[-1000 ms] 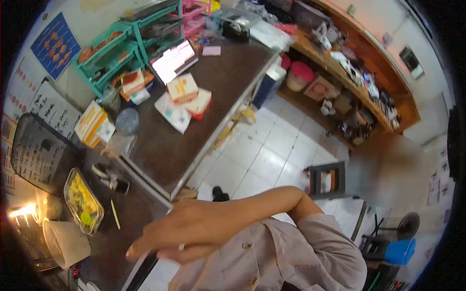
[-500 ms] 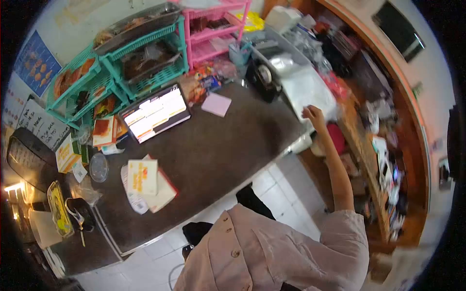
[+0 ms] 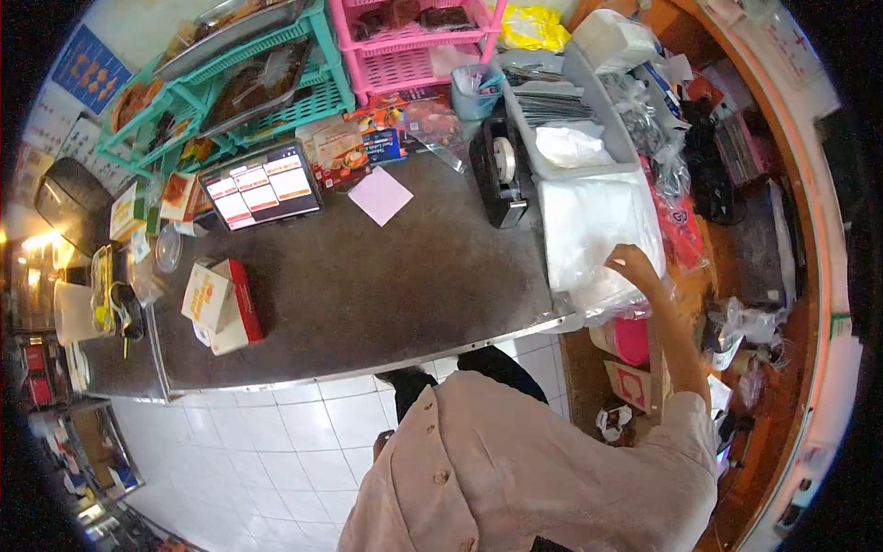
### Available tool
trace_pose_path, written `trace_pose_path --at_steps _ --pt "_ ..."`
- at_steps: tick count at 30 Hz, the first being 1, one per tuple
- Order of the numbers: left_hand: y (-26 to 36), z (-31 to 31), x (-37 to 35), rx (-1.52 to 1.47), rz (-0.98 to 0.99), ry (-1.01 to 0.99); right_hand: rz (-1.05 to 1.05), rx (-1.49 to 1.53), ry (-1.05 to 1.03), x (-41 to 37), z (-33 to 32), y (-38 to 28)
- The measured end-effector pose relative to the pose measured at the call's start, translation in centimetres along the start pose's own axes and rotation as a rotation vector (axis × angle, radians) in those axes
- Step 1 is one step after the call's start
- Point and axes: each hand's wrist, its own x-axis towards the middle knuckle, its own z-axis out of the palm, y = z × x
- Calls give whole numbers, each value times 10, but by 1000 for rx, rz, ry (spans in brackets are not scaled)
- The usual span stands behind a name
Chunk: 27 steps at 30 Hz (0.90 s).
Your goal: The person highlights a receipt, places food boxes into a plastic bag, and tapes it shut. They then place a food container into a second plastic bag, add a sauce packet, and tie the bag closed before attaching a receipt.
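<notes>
Fingers [image 3: 616, 257] of the right hand [image 3: 635, 267] are pinching the white plastic bags [image 3: 589, 212]. Left of that grip a tape dispenser [image 3: 501, 175] is standing, label unreadable.

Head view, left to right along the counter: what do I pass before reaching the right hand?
Red-and-white box → pink note → tape dispenser → white bags → right hand, resting on the bags.

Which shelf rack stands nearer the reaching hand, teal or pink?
The pink rack: it stands right of the teal rack, closer to the right hand on the white plastic bags.
</notes>
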Motion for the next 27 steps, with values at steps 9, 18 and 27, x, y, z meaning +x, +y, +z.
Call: trace_pose_path --at_steps 9,18,27 --pt "106 -18 -23 171 303 43 -309 -307 310 44 -109 -35" --pt "319 -64 -39 -639 778 -294 122 886 605 9 -169 -296" --pt "277 -97 24 -1495 851 -839 37 1830 -292 30 -1 -377"
